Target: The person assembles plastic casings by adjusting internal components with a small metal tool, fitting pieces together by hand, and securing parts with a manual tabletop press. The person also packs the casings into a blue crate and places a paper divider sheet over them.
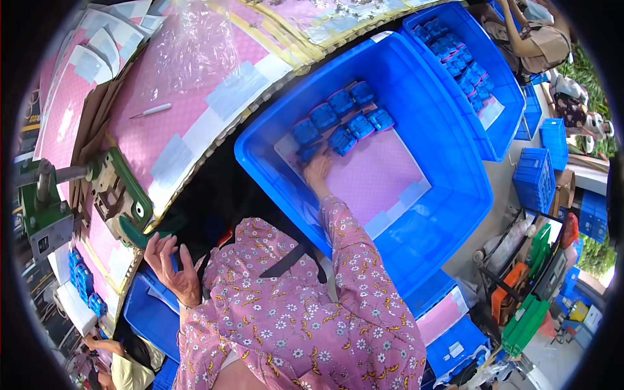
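Note:
My right hand (pixel 318 170) reaches into a large blue plastic bin (pixel 448 175). Its fingers are closed on a small blue plastic part (pixel 309 153) at the left end of the rows. Several similar blue parts (pixel 340 102) lie in two rows on a pink quilted sheet (pixel 364 175) at the bottom of the bin. My left hand (pixel 174 270) hovers beside a green hand press (pixel 127 195), its fingers apart and slightly bent, with nothing visible in them.
At left, the pink-topped table (pixel 175 117) bears a white pen (pixel 155 110) and clear plastic film (pixel 195 52). A second blue bin (pixel 500 123) with blue parts stands beyond. More blue crates (pixel 534 174) and a cart (pixel 520 279) are at right. Other people work nearby.

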### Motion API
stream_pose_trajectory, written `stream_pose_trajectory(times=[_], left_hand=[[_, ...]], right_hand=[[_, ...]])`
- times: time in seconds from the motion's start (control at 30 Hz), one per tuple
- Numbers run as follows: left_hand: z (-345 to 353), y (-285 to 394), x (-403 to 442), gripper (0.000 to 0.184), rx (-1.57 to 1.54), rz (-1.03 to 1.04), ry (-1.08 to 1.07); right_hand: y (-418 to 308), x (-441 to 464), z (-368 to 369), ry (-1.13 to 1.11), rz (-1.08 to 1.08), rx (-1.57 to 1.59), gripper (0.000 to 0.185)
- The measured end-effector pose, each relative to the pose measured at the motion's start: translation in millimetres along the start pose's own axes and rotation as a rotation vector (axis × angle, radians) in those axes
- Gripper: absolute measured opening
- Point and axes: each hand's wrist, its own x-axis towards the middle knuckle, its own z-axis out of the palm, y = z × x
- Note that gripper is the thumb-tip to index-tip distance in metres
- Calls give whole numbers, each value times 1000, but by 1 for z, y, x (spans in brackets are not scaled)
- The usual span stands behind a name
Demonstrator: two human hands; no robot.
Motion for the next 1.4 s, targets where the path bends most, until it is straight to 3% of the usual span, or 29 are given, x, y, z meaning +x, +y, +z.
stream_pose_trajectory(times=[0.1, 0.2, 0.3, 0.5, 0.7, 0.9, 1.1, 1.2, 1.3, 1.4], left_hand=[[4, 2, 2, 29, -43, -17, -15], [5, 3, 3, 29, -43, -26, -30], [6, 3, 4, 29, -39, -35, -42], [8, 5, 6, 27, -38, -68, -66], [10, 1, 6, 23, -55, -105, -98], [14, -1, 7, 22, -84, -142, -81], [21, -1, 9, 23, -95, -163, -74], [24, -2, 10, 21, -116, -150, -63], [23, -2, 9, 16, -139, -193, -83], [25, -7, 7, 16, -139, -179, -68]], right_hand=[[-4, 9, -3, -105, 71, 78, 120], [-8, 18, -3, -39, 16, 75, 118], [-14, 27, 0, -192, 170, -5, 107], [-8, 16, -2, -226, -150, -193, 100], [-32, 23, -19, -319, -85, -133, 108], [-35, 16, 10, -390, -7, -186, 90], [-4, 30, 18, -500, 0, 63, 95], [1, 39, 17, -537, -26, 21, 96], [14, 45, 31, -550, -68, 124, 92], [7, 47, 14, -632, 43, 181, 85]])
